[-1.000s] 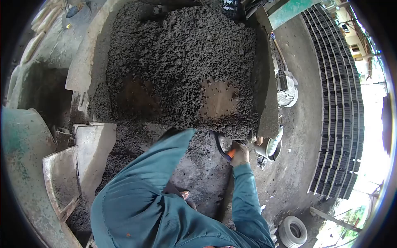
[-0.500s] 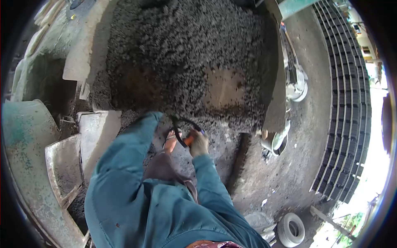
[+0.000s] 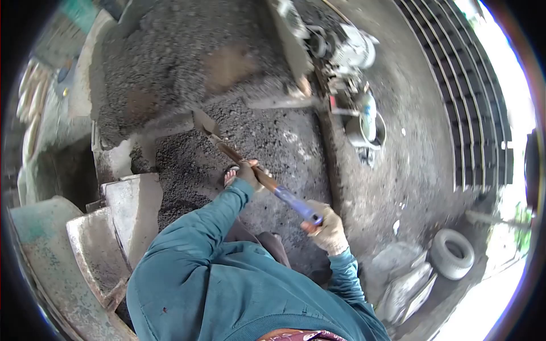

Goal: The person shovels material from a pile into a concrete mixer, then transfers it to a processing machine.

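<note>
A shovel (image 3: 230,152) slants across the middle of the head view, its blade (image 3: 206,123) up and left against the front edge of the gravelly dark mix (image 3: 170,57). My left hand (image 3: 254,175) is closed around the brown part of the shaft. Lower right, my right hand (image 3: 327,228) grips the end of the blue handle (image 3: 297,206); it seems to wear a pale work glove. Below my left hand, part of a sandalled foot (image 3: 230,177) shows on the floor. Loose dark grit (image 3: 187,162) lies beneath the shovel.
Pale slabs (image 3: 133,199) and a curved green panel (image 3: 42,238) stand at left. A raised ledge (image 3: 331,153) runs along the right, beside a bucket (image 3: 359,133) and a white machine (image 3: 350,48). A tyre (image 3: 452,254) lies lower right; dark ridged sheets (image 3: 455,85) line the far right.
The view has swung right, shifting the mix up and left. The shovel is now visible lengthwise with its blade. My left hand, hidden before, shows on the shaft; my right hand is lower and farther right.
</note>
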`<state>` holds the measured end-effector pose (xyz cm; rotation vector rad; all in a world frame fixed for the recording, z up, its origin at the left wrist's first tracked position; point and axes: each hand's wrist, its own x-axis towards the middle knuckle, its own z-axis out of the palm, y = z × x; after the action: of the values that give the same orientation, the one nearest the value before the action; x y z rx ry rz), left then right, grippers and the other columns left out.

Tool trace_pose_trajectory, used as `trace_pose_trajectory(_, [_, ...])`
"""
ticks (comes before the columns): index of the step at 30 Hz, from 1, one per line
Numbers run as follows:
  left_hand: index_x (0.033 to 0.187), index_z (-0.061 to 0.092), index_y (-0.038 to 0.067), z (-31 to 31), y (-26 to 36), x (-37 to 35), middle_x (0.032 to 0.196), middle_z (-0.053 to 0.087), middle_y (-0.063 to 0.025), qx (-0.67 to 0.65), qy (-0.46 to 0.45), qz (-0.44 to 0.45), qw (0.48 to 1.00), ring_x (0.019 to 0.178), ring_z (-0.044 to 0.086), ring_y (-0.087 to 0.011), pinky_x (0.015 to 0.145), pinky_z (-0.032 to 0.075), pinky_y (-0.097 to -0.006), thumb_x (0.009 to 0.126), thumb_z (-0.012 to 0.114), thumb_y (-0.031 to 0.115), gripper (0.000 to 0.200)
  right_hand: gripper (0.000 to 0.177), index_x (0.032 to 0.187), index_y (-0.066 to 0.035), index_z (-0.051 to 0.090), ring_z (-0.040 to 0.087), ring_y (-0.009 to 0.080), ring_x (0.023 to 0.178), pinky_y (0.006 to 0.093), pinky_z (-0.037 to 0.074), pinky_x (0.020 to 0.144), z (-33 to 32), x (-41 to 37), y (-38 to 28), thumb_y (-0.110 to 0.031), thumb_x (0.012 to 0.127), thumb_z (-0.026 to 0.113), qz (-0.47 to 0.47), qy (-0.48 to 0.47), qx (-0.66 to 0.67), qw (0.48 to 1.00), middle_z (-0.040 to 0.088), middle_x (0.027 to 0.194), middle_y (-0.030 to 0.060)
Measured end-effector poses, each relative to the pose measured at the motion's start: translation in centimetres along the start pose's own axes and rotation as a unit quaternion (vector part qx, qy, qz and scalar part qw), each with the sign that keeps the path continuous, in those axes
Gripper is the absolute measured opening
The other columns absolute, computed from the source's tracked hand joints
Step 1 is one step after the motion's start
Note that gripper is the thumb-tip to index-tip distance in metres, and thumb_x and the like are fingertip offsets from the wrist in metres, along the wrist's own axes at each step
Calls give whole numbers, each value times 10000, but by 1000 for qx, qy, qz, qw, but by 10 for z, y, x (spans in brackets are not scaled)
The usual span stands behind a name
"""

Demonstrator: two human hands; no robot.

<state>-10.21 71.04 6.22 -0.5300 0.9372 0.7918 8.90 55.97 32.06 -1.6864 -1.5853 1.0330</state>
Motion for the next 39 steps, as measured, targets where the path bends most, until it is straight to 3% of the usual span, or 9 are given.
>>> trace_pose_trajectory(3, [785,461,132,-49,-29,14,683,468,-74,111,131,-40,984,594,473,-285,670,492,-537,860,536,183,118,419,947,-103,712,640,369,795,494,497,781,-5,-76,6,-507,837,736,-130,-144,-146,970,672,759,99])
trace_pose_trajectory(4, [737,446,127,-55,-63,-1,659,469,-69,172,161,27,971,596,490,-281,660,497,-526,855,537,256,198,298,926,-106,714,655,373,828,496,494,840,18,-113,34,-365,798,783,-172,-4,-127,977,682,773,100])
trace_pose_trajectory(8, [732,485,121,-139,-190,22,606,458,-54,174,67,-54,981,532,478,-265,583,456,-483,905,601,281,263,509,1264,-75,548,672,303,872,426,540,839,49,-255,96,-40,785,716,234,298,33,925,659,1027,131])
trace_pose_trajectory(11, [707,455,156,-187,-310,1,589,431,-27,187,79,-98,974,519,461,-244,549,428,-479,923,609,297,300,854,1533,-34,295,670,214,818,344,600,655,47,-356,123,145,768,629,443,486,403,637,609,1118,135])
trace_pose_trajectory(14, [734,477,160,-234,-400,-22,611,458,-23,198,139,-253,936,531,490,-255,598,460,-500,929,614,303,278,155,977,-8,689,626,159,658,283,506,566,49,-467,154,-18,827,649,511,553,355,554,654,776,49])
trace_pose_trajectory(20, [796,508,181,-298,-508,-17,631,503,-24,266,258,-373,850,559,562,-269,647,508,-537,963,606,358,263,50,910,-54,596,557,171,517,334,482,446,41,-532,159,-62,862,610,548,576,244,556,572,672,64])
trace_pose_trajectory(28, [638,429,128,-212,-260,161,544,441,-84,319,-10,-83,944,448,440,-280,461,410,-481,828,607,300,312,155,992,21,661,634,158,616,299,522,535,123,-267,239,-40,857,708,442,445,445,639,660,784,62])
trace_pose_trajectory(32, [722,474,153,-134,-74,221,508,421,0,302,74,-72,948,434,422,-227,487,396,-428,969,519,504,431,377,1170,7,616,589,97,633,255,490,573,157,-122,195,-96,851,788,354,325,460,746,649,827,41])
trace_pose_trajectory(39, [850,537,108,-170,-177,12,703,597,-108,333,-12,-164,929,625,609,-281,614,531,-493,998,454,642,560,319,1139,29,650,624,131,758,275,499,688,176,-193,153,-100,865,747,345,392,534,665,662,952,70])
